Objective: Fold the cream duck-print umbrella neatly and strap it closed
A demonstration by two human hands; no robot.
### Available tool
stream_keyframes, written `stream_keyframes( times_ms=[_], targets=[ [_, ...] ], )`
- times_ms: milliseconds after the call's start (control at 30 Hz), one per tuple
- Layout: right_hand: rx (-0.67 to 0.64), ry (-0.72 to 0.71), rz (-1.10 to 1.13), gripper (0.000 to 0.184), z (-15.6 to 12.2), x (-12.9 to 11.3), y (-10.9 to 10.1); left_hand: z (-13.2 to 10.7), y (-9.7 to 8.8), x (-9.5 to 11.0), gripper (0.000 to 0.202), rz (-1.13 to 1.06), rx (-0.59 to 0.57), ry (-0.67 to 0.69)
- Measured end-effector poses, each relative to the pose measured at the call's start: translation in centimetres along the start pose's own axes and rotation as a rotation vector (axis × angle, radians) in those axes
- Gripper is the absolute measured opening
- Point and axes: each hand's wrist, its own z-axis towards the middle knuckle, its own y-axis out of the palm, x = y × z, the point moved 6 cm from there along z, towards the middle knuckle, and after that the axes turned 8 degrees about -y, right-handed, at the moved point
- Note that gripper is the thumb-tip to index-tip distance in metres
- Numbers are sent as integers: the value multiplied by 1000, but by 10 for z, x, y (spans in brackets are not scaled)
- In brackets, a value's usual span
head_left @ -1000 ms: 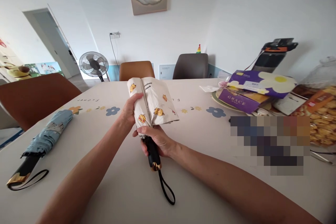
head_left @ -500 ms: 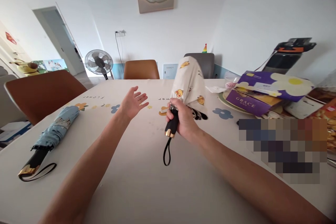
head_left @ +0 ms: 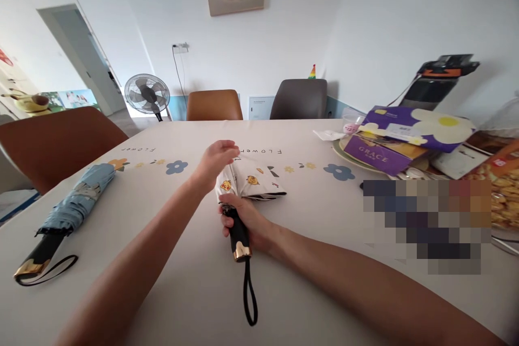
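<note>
A cream folding umbrella [head_left: 259, 181] printed with yellow ducks lies over the table [head_left: 194, 292], canopy pointing away from me. My right hand [head_left: 245, 221] is closed round its black, gold-capped handle, and the wrist strap hangs toward me. My left hand [head_left: 217, 159] is over the canopy's far end, fingers curled and pinching the fabric there. A folded light-blue umbrella [head_left: 71, 208] with a black handle lies at the left of the table, untouched.
Purple boxes [head_left: 405, 135] on a plate, snack bags and a blurred patch crowd the table's right side. Brown chairs [head_left: 60, 140] stand at the left and far side. A standing fan [head_left: 146, 94] and an open doorway are behind.
The umbrella, swung up to the right in my right hand half a second ago, has come back down in front of me. My left hand, then open and off it, now pinches the canopy.
</note>
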Motion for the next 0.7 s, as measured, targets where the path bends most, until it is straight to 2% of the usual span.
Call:
stream_keyframes(
  times_ms=[167,300,500,700],
  targets=[
    [-34,-39,2,13,-1,0,2,-18,38,-6,38,673,-137,132],
    [-72,-75,29,18,1,1,2,-31,60,-8,41,1009,-247,319],
    [-91,-72,39,30,7,7,-3,-35,67,-12,44,1167,-281,378],
    [-116,-84,7,32,9,9,-3,-36,76,-12,41,1293,-318,423]
  ],
)
